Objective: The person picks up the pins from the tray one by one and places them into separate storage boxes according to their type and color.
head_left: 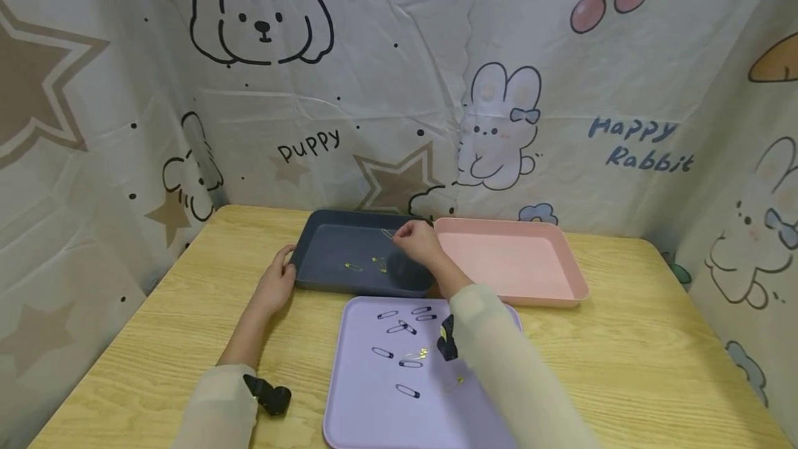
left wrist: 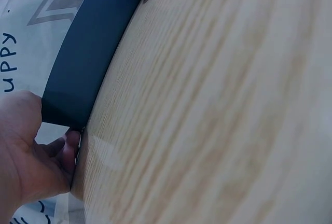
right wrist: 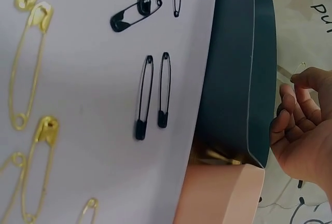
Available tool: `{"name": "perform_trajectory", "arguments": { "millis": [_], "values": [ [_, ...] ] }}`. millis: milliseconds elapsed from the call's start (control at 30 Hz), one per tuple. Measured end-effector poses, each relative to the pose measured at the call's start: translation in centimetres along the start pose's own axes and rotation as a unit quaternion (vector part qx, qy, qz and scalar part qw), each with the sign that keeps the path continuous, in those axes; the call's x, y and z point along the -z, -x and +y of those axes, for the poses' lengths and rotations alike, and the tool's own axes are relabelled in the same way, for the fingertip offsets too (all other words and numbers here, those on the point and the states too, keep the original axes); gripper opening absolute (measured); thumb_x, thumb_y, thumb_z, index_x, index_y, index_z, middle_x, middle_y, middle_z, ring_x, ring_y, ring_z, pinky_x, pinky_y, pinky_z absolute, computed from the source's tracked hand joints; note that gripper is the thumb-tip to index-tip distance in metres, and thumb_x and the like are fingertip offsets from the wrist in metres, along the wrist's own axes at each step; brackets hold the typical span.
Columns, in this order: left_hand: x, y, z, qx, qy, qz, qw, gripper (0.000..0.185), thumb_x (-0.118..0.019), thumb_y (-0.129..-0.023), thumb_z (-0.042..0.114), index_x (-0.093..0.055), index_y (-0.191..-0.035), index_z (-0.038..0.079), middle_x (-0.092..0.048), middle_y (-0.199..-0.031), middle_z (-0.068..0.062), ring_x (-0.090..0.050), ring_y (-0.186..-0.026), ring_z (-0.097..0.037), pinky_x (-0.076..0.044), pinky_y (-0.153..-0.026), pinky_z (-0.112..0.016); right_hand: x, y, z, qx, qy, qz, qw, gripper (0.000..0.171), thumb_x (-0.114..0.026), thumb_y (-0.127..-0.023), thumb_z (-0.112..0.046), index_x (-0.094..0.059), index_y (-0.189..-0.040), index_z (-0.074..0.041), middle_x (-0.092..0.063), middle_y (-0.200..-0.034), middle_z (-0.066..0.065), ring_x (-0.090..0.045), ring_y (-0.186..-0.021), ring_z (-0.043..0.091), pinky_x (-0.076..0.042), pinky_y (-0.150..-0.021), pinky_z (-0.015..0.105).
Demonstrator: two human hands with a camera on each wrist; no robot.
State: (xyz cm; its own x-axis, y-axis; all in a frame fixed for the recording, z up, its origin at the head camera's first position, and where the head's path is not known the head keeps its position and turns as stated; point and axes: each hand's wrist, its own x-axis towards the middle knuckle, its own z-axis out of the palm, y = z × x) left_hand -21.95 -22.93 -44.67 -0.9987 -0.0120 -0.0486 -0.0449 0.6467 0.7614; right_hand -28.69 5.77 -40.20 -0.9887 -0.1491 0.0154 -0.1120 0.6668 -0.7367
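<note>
My right hand (head_left: 419, 241) pinches a safety pin (head_left: 386, 233) between thumb and fingertips, above the right part of a dark blue tray (head_left: 330, 283). In the right wrist view, part of the pin (right wrist: 301, 67) pokes out past the fingertips. The left hand (head_left: 278, 279) grips the dark tray's left side, its thumb (left wrist: 23, 107) against the end wall and curled fingers (left wrist: 70, 149) by the lower edge. Gold safety pins (head_left: 353, 267) lie inside that tray. Nearer me, a lavender tray (head_left: 361, 421) holds several black safety pins (head_left: 408, 391) and a few gold ones (right wrist: 39, 169).
A pink tray (head_left: 511, 262) stands right of the dark one, their sides close together. Behind the wooden table (head_left: 623, 366) hangs a printed curtain (head_left: 386, 54). Black wrist cameras (head_left: 269, 395) sit on both sleeves, and the right forearm crosses over the lavender tray.
</note>
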Motion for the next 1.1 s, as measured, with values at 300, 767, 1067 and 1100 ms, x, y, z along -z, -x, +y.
{"name": "perform_trajectory", "arguments": {
  "millis": [300,767,1067,1100],
  "values": [
    [0.0,-0.1,0.0,0.001,0.000,0.002,1.0000,0.048,-0.025,-0.100,0.016,-0.020,-0.148,0.010,-0.038,-0.067,-0.002,-0.036,-0.056,-0.015,-0.033,-0.055,-0.030,-0.5,-0.1,0.2,-0.005,0.008,-0.004,1.000,0.013,-0.060,-0.084,-0.016,-0.068,-0.087,-0.006,-0.065,-0.085,0.005,-0.053,-0.073,0.015,-0.041,-0.066,0.023],
    [0.0,-0.1,0.0,0.002,-0.007,0.008,0.9999,0.049,-0.025,-0.100,0.016,-0.021,-0.147,0.009,-0.040,-0.067,-0.002,-0.038,-0.056,-0.015,-0.034,-0.056,-0.030,-1.6,-0.2,0.8,-0.005,0.011,0.001,1.000,0.013,-0.059,-0.085,-0.016,-0.067,-0.088,-0.005,-0.065,-0.089,0.008,-0.058,-0.082,0.020,-0.047,-0.080,0.034],
    [0.0,0.0,0.0,0.001,0.001,0.004,1.0000,0.049,-0.026,-0.100,0.015,-0.020,-0.148,0.010,-0.038,-0.066,-0.001,-0.036,-0.055,-0.015,-0.033,-0.055,-0.030,-2.1,-0.1,0.8,-0.009,0.010,0.010,1.000,0.014,-0.058,-0.088,-0.018,-0.065,-0.092,-0.006,-0.066,-0.091,0.009,-0.061,-0.084,0.022,-0.047,-0.081,0.036],
    [0.0,0.0,0.0,0.001,0.002,0.004,1.0000,0.049,-0.026,-0.100,0.015,-0.020,-0.148,0.009,-0.038,-0.066,-0.002,-0.036,-0.055,-0.015,-0.033,-0.055,-0.030,-2.1,-0.1,0.8,-0.009,0.010,0.013,1.000,0.014,-0.058,-0.088,-0.018,-0.066,-0.092,-0.006,-0.067,-0.091,0.009,-0.061,-0.085,0.023,-0.047,-0.082,0.036]
  ]
}}
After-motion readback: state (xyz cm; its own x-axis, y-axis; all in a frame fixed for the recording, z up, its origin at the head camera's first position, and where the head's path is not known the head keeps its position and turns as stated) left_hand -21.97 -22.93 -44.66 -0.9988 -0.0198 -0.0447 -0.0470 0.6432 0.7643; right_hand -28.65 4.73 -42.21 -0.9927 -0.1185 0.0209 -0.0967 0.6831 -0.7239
